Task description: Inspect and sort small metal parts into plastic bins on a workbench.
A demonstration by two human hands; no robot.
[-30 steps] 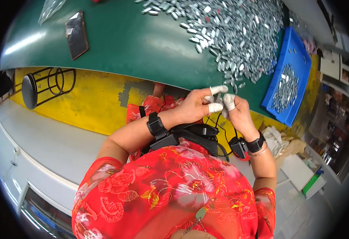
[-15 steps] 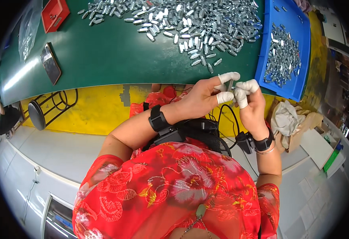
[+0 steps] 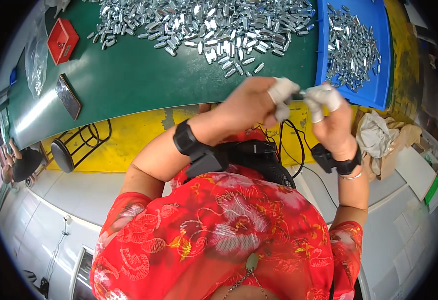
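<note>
My left hand [image 3: 251, 105], with white finger covers, is pinched closed just past the table's front edge, blurred by motion. At its fingertips a small metal fitting [image 3: 298, 94] shows in part, mostly hidden. My right hand [image 3: 333, 117], also in white finger covers, is closed at the other end of this fitting, thumb and fingers together; what they hold is hidden. Beyond the hands a broad heap of shiny hexagonal metal fittings [image 3: 214, 30] lies on the green table [image 3: 144, 82]. More of these fittings [image 3: 351, 47] lie in the blue tray [image 3: 385, 75] at the right.
A red bin [image 3: 61, 41], a phone [image 3: 69, 96] and a clear plastic bag [image 3: 36, 60] lie on the table's left side. A black stool [image 3: 63, 156] stands beyond the left front edge. Crumpled paper packaging [image 3: 376, 131] is to the right. Cables [image 3: 283, 137] hang below the hands.
My right hand has moved a little to the right and my left hand slightly up, drawing apart somewhat. The whole view has shifted, so the table sits higher in it.
</note>
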